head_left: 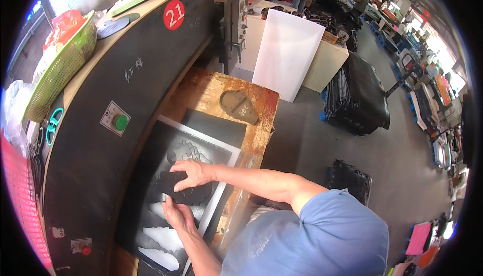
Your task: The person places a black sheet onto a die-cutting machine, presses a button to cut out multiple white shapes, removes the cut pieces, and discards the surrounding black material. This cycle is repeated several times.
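Note:
My right hand (192,174) reaches over a black sheet (143,195), its thumb and fingers apart over a dark piece (193,194) whose kind I cannot make out. Below it, my left hand (177,213) is closed, its thumb and finger together at that piece's near-left edge. What is pinched there is too small to tell. Beyond my right hand, a rounded outline with zigzag lines (188,151) shows on the sheet. Near my left wrist, several shoe-part-shaped cut-outs (163,237) show white. Under the sheet lies a white board (221,190).
A dark machine beam (121,75) with a green button (120,121) and a red button (86,250) stands along the left. A shoe-shaped die (239,106) rests on the worn table (259,95). A white panel (288,55) and stacked black sheets (357,95) stand beyond.

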Motion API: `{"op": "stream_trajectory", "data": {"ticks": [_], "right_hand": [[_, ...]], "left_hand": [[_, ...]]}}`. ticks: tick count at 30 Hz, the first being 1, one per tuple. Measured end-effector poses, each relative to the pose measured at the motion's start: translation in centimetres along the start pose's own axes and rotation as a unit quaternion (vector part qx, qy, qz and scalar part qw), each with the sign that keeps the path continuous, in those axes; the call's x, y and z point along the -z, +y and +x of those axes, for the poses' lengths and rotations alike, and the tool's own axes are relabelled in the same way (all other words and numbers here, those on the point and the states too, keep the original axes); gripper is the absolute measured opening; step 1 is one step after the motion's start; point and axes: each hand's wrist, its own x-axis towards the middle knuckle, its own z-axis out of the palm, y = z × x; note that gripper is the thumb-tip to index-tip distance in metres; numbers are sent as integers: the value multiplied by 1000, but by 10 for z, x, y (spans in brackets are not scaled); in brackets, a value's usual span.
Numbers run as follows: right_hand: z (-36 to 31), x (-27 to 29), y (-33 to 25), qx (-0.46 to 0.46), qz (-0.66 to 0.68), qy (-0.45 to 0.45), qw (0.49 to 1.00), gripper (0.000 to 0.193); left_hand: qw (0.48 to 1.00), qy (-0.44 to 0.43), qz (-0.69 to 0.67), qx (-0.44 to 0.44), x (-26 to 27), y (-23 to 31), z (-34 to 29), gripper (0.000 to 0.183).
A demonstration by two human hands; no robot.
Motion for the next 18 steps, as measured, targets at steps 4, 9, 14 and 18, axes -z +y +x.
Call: {"op": "stream_trajectory", "data": {"ticks": [4, 9, 14, 18], "right_hand": [[-20, 3, -20, 33, 104, -10, 994, 39], [-51, 21, -41, 17, 118, 124, 985, 49], [-54, 62, -53, -105, 210, 212, 949, 78], [-59, 37, -61, -12, 199, 134, 971, 54]], "left_hand": [[988, 102, 109, 34, -6, 20, -18, 38], [975, 148, 155, -58, -11, 31, -58, 54], [973, 13, 207, -103, -32, 26, -71, 58], [973, -120, 194, 12, -52, 10, -65, 67]]}}
